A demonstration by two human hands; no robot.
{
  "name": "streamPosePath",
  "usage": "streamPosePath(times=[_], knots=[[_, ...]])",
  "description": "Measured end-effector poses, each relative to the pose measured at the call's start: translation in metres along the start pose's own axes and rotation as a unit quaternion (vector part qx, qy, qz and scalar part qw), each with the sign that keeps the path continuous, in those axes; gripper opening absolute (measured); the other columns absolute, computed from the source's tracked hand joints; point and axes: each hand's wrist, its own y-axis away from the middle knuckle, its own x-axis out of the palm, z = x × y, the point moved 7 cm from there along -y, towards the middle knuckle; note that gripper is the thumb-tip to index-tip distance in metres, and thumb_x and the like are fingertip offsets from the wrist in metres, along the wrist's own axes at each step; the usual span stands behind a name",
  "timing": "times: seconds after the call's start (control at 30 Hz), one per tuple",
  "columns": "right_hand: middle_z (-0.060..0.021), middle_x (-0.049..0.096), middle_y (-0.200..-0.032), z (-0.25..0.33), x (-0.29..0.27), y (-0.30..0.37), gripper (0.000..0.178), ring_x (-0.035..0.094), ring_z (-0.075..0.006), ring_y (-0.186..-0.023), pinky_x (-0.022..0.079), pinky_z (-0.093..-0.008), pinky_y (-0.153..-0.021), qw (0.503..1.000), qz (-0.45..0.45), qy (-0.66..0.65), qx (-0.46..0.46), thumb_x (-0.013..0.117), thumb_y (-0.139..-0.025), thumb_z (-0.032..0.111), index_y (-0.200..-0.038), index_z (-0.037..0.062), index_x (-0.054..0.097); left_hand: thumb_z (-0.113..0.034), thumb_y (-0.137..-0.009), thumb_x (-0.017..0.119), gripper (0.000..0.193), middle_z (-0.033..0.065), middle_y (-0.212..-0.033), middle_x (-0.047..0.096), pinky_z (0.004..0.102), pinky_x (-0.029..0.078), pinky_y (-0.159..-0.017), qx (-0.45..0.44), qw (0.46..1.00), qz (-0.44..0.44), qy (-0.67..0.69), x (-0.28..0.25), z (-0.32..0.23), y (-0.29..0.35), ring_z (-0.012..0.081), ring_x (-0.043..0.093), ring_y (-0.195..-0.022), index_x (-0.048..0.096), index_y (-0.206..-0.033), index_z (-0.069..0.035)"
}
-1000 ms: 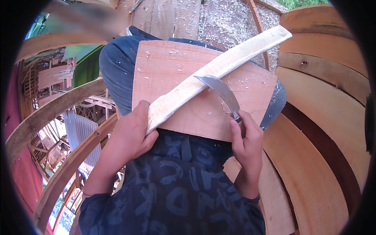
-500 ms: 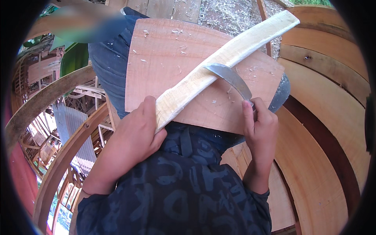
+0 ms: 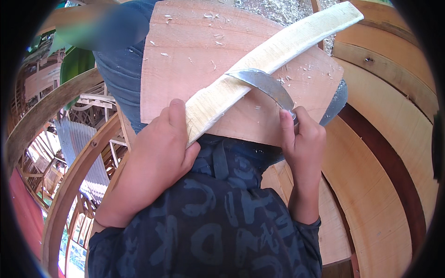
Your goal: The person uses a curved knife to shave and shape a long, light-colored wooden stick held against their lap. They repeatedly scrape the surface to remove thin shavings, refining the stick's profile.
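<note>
Diagonally, from seven to two o'clock across the pinkish wooden board (image 3: 181, 55), lay the pale slat (image 3: 273, 51); our left hand (image 3: 160, 146) curled its fingers round it, our right hand (image 3: 303, 138) pinched the sickle-shaped knife (image 3: 270, 89).

pretty loose-looking black shirt (image 3: 181, 227), big faded grey-blue brushstroke letters (image 3: 197, 243) all over it. dark blue pants (image 3: 121, 74) past the shirt, narrow dark strap (image 3: 220, 160) near its far edge.

The left hand (image 3: 160, 143) grips at nine o'clock, forearm (image 3: 125, 199) rising from eight. The right hand (image 3: 304, 134) curls closed at three, thumb (image 3: 286, 127) toward twelve.
</note>
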Motion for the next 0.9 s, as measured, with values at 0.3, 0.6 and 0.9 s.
streamPosePath(times=[0.3,0.6,0.9], knots=[[-0.0124,0.051,-0.050,-0.078,-0.044,-0.021,0.041,0.053,-0.0248,-0.044,0.038,-0.0348,-0.045,0.976,-0.167,0.028,0.134,0.060,-0.095,0.035,-0.073,0.0005,0.060,-0.006,-0.078,0.060,0.044,0.0326,-0.088,0.056,0.0532,0.044,-0.075,-0.012,0.999,0.021,0.026,-0.001,0.002,0.005,0.0520,0.056,-0.086,0.036,-0.114,0.005],[-0.0120,0.054,-0.055,0.005,0.004,-0.007,0.039,0.057,-0.0300,-0.048,0.042,-0.0376,-0.045,0.998,-0.012,0.018,-0.051,0.069,-0.088,0.037,-0.071,0.0041,0.057,-0.008,-0.079,0.067,0.052,0.0292,-0.096,0.054,0.0492,0.048,-0.075,-0.015,0.999,0.009,-0.045,0.000,-0.007,-0.002,0.0471,0.058,-0.087,0.037,-0.117,0.009],[-0.0121,0.054,-0.053,-0.024,-0.018,-0.028,0.047,0.056,-0.0304,-0.048,0.041,-0.0380,-0.045,0.995,-0.039,0.094,-0.014,0.066,-0.089,0.045,-0.068,0.0048,0.054,-0.008,-0.078,0.067,0.046,0.0296,-0.091,0.056,0.0512,0.048,-0.074,-0.027,0.999,0.023,-0.020,0.000,-0.006,-0.004,0.0493,0.058,-0.084,0.038,-0.110,0.005]])
